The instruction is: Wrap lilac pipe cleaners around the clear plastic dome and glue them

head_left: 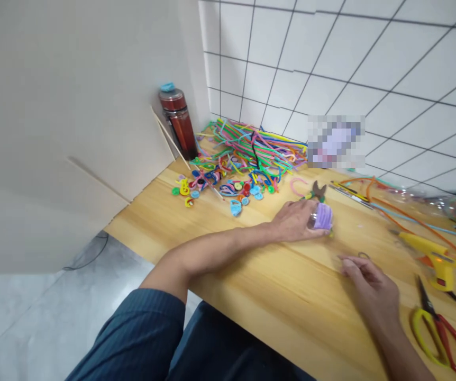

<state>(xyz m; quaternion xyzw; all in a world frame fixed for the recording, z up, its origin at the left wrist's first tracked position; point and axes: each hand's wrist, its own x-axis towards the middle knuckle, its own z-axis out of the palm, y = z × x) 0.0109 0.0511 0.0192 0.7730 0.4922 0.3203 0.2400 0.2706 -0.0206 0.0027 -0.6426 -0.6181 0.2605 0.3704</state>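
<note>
My left hand (294,221) lies low over the wooden table, its fingers closed round a small clear container wrapped in purple pipe cleaner (323,216). Just beyond that hand are wire pliers (317,191) and a pink curved pipe cleaner (299,185). To the right and nearer my body, my right hand (371,283) is closed in a pinch. Whatever sits between its fingertips is too small and blurred to name. A thin dark loop (364,255) shows beside those fingers; I cannot tell whether they touch it.
A bundle of pipe cleaners (247,143), small coloured pieces (247,189) and a red-brown bottle (181,124) fill the far left corner. On the right lie a yellow glue gun (436,254) with its cord and scissors (436,320). Pencils (350,194) lie near the tiled wall (331,53).
</note>
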